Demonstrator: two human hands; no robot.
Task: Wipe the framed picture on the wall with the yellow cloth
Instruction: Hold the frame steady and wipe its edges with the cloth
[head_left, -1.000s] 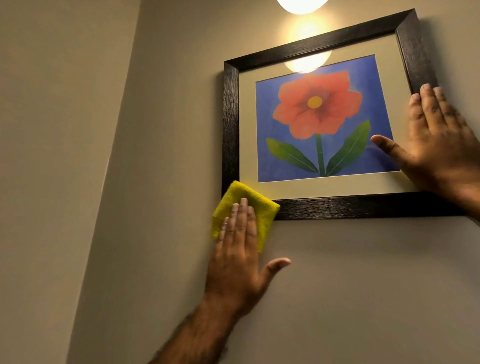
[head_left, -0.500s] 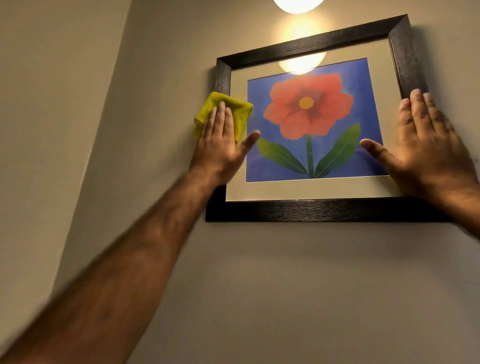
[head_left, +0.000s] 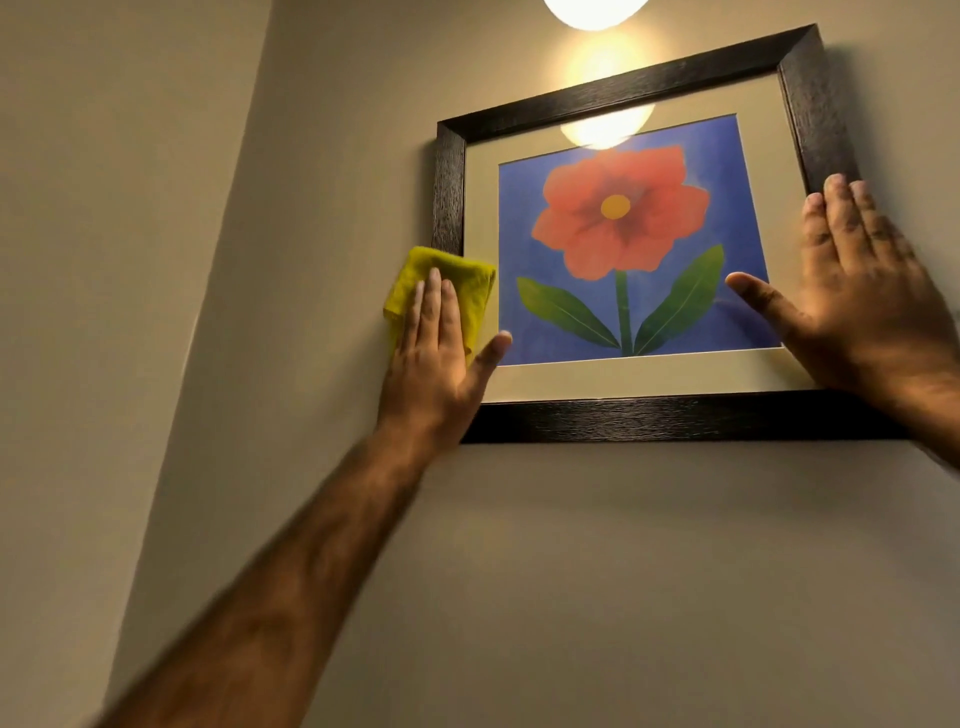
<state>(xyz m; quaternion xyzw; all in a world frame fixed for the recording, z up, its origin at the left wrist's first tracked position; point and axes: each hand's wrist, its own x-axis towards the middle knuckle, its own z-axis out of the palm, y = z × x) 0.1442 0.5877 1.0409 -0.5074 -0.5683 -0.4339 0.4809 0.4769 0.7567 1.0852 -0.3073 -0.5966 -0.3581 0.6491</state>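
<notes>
A framed picture (head_left: 618, 93) with a dark wooden frame hangs on the beige wall; it shows a red flower on blue behind glass. My left hand (head_left: 434, 358) presses a folded yellow cloth (head_left: 467, 291) flat against the lower part of the frame's left side, thumb spread onto the mat. My right hand (head_left: 862, 306) lies flat with fingers apart on the frame's right side, thumb resting on the glass, holding nothing.
A lit wall lamp (head_left: 595, 10) glows just above the frame and reflects in the glass. A wall corner (head_left: 228, 218) runs down on the left. Bare wall stretches below the frame.
My left hand rose with the cloth from the frame's lower left corner up its left side, then slid part way back down. My right hand has stayed on the right side.
</notes>
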